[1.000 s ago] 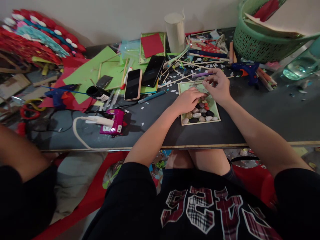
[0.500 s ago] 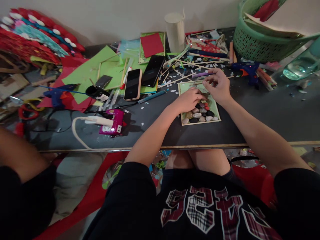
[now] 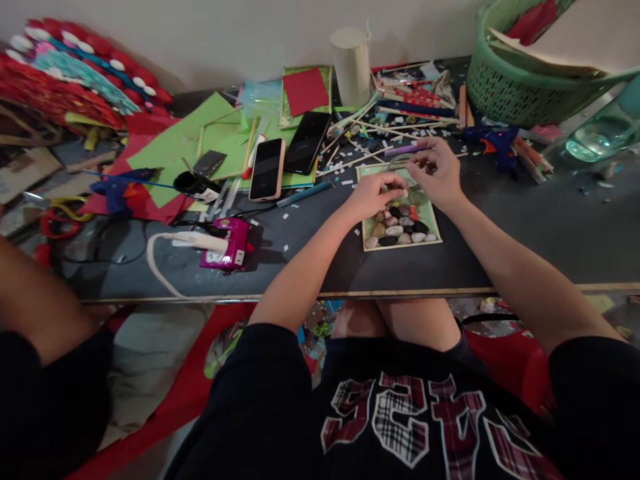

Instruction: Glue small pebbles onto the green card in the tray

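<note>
A small light green panel (image 3: 431, 215) with a thin pale border lies on the table. Smooth stones (image 3: 394, 231) in black, brown, white and red cover its near part. At the panel's far end, a clear round rim (image 3: 397, 160) shows between my hands; its full shape is hidden. My right hand (image 3: 440, 173) is closed, thumb and fingers pinching this clear round thing. Above the stones, my left hand (image 3: 376, 193) has curled fingers with thumb and fingertips close together. Whatever it holds is too small to make out.
Two phones (image 3: 267, 170), coloured paper (image 3: 170, 150) and a purple power adapter (image 3: 233, 243) lie to the left. Thin sticks and scraps (image 3: 360, 143) litter the back. A blue glue gun (image 3: 493, 137), green basket (image 3: 520, 87) and glass (image 3: 593, 143) stand right. Another person's arm (image 3: 40, 293) is at far left.
My left hand has lifted slightly off the stones, uncovering more of them, and its thumb now shows near the fingertips. My right hand stays nearly still with the clear round thing.
</note>
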Tool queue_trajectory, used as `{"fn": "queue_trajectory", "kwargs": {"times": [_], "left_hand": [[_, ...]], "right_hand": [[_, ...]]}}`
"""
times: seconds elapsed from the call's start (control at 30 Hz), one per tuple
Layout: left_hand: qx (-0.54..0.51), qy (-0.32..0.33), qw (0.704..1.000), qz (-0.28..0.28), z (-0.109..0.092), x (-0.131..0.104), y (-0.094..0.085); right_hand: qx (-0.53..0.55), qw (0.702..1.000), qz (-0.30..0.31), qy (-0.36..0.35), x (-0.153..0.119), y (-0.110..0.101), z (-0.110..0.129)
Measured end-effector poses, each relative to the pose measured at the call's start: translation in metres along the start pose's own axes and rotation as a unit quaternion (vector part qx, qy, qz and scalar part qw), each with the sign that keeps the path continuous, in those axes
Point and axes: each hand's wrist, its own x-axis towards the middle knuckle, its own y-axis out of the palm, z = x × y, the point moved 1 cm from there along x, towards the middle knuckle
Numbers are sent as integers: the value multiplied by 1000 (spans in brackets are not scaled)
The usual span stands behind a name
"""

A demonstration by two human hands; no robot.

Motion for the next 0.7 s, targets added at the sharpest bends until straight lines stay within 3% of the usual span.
{"fn": "queue_trajectory", "kwargs": {"times": [0.1, 0.2, 0.43, 0.7], "left_hand": [[-58, 12, 996, -71, 11, 2, -1], [-74, 3, 992, -107, 23, 3, -1], [-64, -10, 992, -109, 37, 4, 7], [-131, 3, 984, -123, 25, 1, 4]], "right_hand": [[23, 999, 20, -10, 0, -1, 10], [39, 998, 46, -22, -1, 1, 18], [22, 999, 26, -21, -1, 3, 20], [13, 999, 35, -21, -1, 2, 18]]}}
